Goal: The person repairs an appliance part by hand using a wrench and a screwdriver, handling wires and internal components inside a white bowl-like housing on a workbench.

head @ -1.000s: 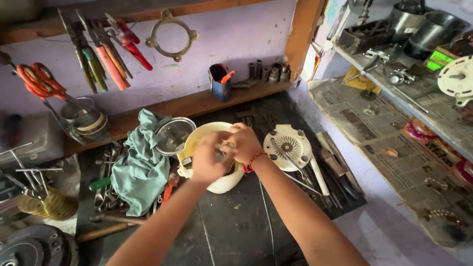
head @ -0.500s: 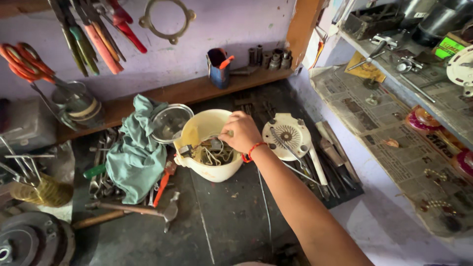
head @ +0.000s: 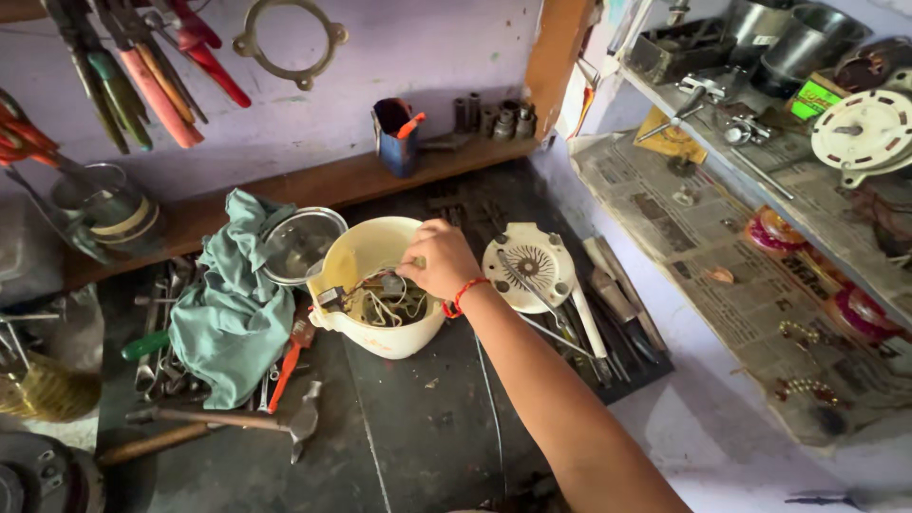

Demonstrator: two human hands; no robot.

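Reaching into a cream plastic housing (head: 366,271), the right hand (head: 439,258) curls its fingers over the near rim and closes on something among the wires and small parts inside; exactly what the fingertips pinch is hidden by the hand. A red thread band circles the wrist. The left hand is out of sight. The housing sits upright near the middle of the dark surface (head: 418,427), its open top facing up and a tangle of pale wires (head: 385,304) showing within. Just left of it lies a round glass lid (head: 299,242), partly resting on a crumpled green cloth (head: 233,304). A red-handled screwdriver (head: 290,366) lies at the cloth's lower edge, and a hammer (head: 228,420) lies flat nearer the camera. Right of the housing rests a white round base plate (head: 527,266) with a slotted grille, a few long tools beside it. Behind, a wooden shelf (head: 351,180) carries a blue cup (head: 394,133), and pliers (head: 157,81) with coloured grips hang on the wall above.
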